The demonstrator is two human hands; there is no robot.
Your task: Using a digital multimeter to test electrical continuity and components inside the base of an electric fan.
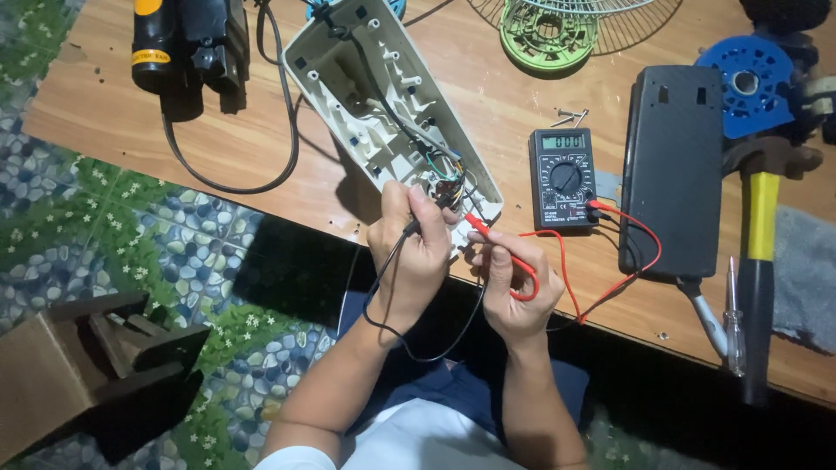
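Left hand pinches black probe | right hand pinches red probe | both at casing wiring

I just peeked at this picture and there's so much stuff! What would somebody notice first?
First, the two hands in the middle: the left hand holds a black probe and the right hand a red probe, both poked into the wires of an opened cream plastic casing. Right of them lies a black meter with red lead looping across the wooden table.
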